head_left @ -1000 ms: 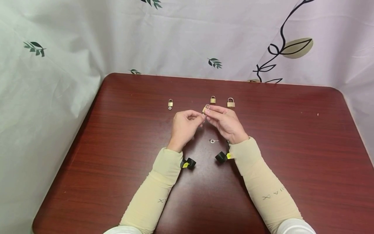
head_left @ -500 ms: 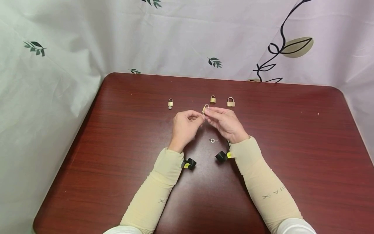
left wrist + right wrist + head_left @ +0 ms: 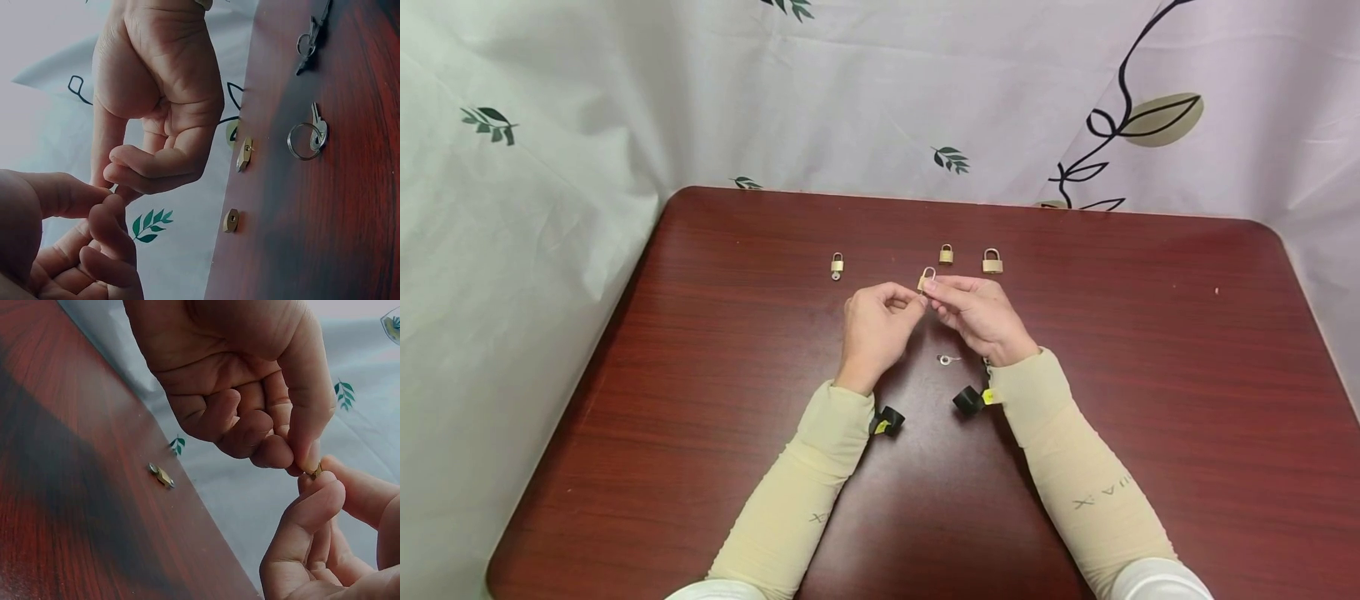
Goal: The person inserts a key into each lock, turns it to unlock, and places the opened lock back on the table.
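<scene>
My right hand (image 3: 981, 317) pinches a small brass padlock (image 3: 922, 283) between thumb and index finger, shackle pointing up and away. Just below its body, the left hand (image 3: 876, 329) pinches a small key between thumb and forefinger; the fingers cover nearly all of it. In the right wrist view only a sliver of the brass padlock (image 3: 317, 470) shows between the fingertips. The two hands meet over the table, fingertips touching or nearly so.
On the table (image 3: 737, 350), a padlock with a key in it (image 3: 837, 267) lies left, beyond the hands. A small padlock (image 3: 946, 255) and a larger one (image 3: 992, 262) lie behind. Nearer are a ringed key (image 3: 306, 145) and another key (image 3: 306, 44).
The padlock has turned slightly and shifted a touch left in the right fingers. Both hands stay nearly in place, with the left wrist tilting a little. The things on the table have not moved.
</scene>
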